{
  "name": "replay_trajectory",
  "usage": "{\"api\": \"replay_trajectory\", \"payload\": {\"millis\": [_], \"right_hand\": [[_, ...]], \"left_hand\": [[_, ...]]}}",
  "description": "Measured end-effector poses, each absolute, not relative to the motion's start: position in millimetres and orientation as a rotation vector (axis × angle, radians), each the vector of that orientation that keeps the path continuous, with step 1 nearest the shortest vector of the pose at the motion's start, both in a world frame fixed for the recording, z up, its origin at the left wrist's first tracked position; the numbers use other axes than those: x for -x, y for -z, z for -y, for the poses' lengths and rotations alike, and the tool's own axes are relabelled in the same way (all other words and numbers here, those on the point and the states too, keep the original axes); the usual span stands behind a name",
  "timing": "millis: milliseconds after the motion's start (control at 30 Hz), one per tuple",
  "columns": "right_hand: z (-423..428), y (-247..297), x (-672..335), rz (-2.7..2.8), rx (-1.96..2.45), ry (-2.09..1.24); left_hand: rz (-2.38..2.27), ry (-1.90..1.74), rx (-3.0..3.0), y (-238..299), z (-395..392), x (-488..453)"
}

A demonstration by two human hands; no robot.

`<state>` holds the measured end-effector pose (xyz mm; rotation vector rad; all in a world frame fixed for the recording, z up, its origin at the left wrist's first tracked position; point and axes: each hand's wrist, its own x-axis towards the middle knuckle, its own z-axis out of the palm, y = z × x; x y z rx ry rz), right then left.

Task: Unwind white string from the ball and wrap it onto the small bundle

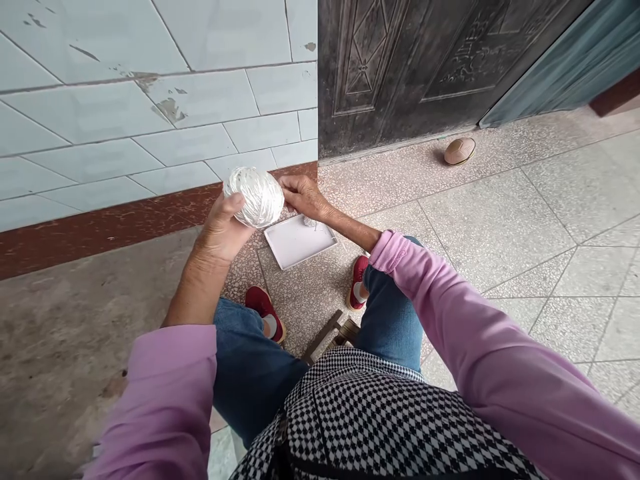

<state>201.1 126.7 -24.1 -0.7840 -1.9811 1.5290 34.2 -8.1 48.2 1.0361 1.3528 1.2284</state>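
Note:
My left hand (223,227) is closed around a round ball of shiny white thread (254,197), held up in front of my knees. Just right of the ball, my right hand (303,195) has its fingers pinched together at the ball's edge, and a thin strand seems to run down from them. Below both hands a white flat tray (295,243) lies on the floor, with a small bit of thread at its far corner. I sit with pink sleeves, blue jeans and red shoes.
A tiled white wall with a red-brown base runs along the left. A dark ornate metal door stands ahead, with a small brown oval object (459,151) on the floor before it. A wooden stool part (333,333) shows between my legs.

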Motion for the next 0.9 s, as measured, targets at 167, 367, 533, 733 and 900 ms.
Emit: {"api": "replay_trajectory", "payload": {"millis": [167, 367, 533, 733, 900], "right_hand": [[-107, 24, -201, 2.127, 0.732, -1.457], [-93, 48, -199, 2.067, 0.512, -1.795], [-116, 50, -230, 2.071, 0.432, -1.89], [-179, 32, -303, 2.253, 0.675, -1.689], [-215, 17, -392, 2.37, 1.62, -1.043]], "left_hand": [[-1.373, -1.28, -1.005, -46, 8, -31], [-1.415, -1.36, -0.93, -29, 2, -3], [-1.693, -1.507, -0.904, -15, 7, 76], [-1.857, -1.62, -0.592, -5, 48, 155], [-2.024, -1.638, -0.54, -5, 87, 190]]}}
